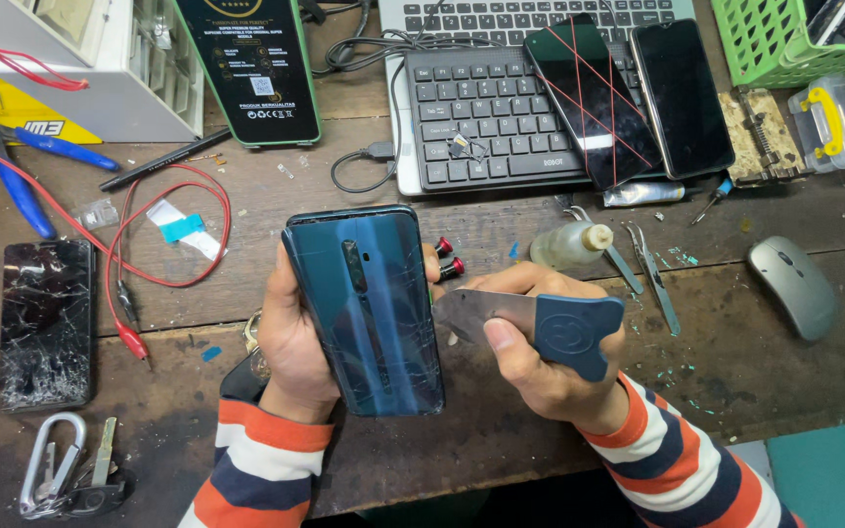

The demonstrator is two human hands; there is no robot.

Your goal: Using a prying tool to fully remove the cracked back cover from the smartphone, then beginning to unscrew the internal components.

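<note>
Head view: teal phone (369, 308) gripped back-up in left hand (295, 337), near centre over surface (501, 430). Blue-handled metal pry blade (530, 323) pinched in right hand (550, 367), tip laid against phone's right edge, seam kept reachable.

This is looking like a phone repair workshop. A worn, scratched wooden surface (501, 430) is carrying the clutter of the trade: a smartphone with a shattered screen (46, 323) is lying at the left, two more dark phones (628, 98) are resting on a black keyboard (481, 122), and tweezers (652, 274), a small screwdriver (711, 200), blue-handled pliers (22, 171), red clip leads (163, 235) and a small glue bottle (569, 242) are lying scattered about. A green parts basket (765, 44) is sitting at the far right corner.
</note>
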